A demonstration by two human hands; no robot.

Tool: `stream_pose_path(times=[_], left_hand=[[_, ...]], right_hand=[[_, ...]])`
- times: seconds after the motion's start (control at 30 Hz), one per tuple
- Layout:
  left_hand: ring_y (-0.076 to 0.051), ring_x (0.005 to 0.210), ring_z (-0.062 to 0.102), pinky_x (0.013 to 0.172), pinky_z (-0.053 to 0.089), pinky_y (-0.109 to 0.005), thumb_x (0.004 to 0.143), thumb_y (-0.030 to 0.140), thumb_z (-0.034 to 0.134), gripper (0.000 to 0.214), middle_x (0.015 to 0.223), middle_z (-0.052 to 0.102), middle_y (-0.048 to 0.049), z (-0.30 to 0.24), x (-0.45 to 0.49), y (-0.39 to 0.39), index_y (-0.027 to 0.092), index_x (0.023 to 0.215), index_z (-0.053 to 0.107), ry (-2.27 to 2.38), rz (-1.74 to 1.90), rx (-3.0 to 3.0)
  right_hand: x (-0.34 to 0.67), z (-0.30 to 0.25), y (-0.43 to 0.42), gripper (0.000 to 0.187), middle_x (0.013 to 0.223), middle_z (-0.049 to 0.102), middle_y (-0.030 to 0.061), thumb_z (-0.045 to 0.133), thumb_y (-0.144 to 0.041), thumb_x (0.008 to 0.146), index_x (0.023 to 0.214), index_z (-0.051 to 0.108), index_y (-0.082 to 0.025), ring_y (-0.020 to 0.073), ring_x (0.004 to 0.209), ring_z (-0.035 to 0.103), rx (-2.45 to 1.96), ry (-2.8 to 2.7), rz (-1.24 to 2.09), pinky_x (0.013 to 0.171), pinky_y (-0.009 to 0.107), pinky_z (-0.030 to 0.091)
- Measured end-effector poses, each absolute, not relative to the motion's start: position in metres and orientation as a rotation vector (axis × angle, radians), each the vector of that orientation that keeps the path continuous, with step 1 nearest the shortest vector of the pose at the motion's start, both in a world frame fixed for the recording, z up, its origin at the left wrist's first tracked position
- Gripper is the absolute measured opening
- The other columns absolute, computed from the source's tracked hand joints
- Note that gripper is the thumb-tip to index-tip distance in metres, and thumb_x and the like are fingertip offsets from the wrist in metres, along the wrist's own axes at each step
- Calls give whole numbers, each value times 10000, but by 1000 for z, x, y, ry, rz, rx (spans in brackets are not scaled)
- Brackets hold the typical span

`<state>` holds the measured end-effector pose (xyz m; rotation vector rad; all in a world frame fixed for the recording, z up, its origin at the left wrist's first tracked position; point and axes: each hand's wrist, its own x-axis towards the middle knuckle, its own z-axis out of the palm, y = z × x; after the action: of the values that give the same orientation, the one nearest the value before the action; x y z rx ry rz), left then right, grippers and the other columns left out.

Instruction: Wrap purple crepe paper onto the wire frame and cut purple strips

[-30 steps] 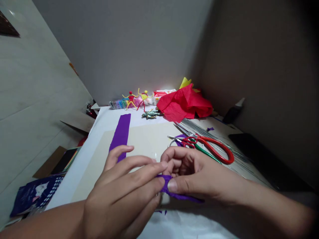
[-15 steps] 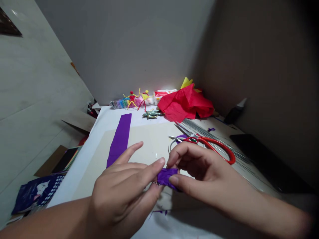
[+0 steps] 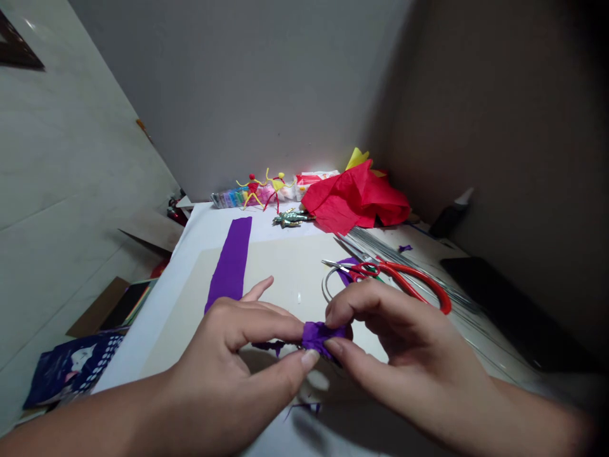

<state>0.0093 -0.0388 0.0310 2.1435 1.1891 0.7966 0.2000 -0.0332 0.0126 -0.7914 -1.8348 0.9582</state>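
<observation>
My left hand (image 3: 238, 346) and my right hand (image 3: 404, 349) both pinch a crumpled piece of purple crepe paper (image 3: 323, 337) between thumbs and fingers, above a cream board (image 3: 290, 270). A thin dark purple strand (image 3: 269, 346) trails from the bunch toward my left hand. A flat strip of purple crepe paper (image 3: 231, 260) lies on the board, its lower end just behind my left hand. Red-handled scissors (image 3: 404, 278) lie beyond my right hand, apart from it.
Beyond the board lie crumpled red crepe paper (image 3: 354, 197), yellow paper (image 3: 358, 158), pipe-cleaner figures (image 3: 261, 190) and a metallic figurine (image 3: 291, 218). A bundle of thin wires (image 3: 409, 263) lies right, beside a dark tablet (image 3: 485, 298). Walls bound the far and right sides.
The purple bunch has moved slightly right and looks more gathered. My left fingers have closed around it from the spread position, and my right hand has shifted slightly down and right.
</observation>
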Motion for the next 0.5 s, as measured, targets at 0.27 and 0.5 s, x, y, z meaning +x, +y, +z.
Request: stream_pose_path(times=[0.27, 0.5], left_hand=[[-127, 639, 673, 728, 524, -201, 762, 229, 621, 139, 657, 726, 25, 37, 11, -40, 192, 689, 733, 1226, 717, 1882], [-91, 536, 636, 531, 474, -128, 772, 187, 613, 162, 585, 702, 27, 36, 12, -39, 174, 641, 708, 1188, 740, 1853]], right_hand=[[200, 13, -35, 193, 801, 603, -30, 587, -56, 761, 854, 556, -222, 85, 750, 574, -802, -1742, 1004, 668, 177, 471], [205, 16, -21, 237, 826, 646, 3, 684, -262, 749, 959, 600, -191, 93, 723, 603, -879, -1461, 1862, 612, 175, 464]])
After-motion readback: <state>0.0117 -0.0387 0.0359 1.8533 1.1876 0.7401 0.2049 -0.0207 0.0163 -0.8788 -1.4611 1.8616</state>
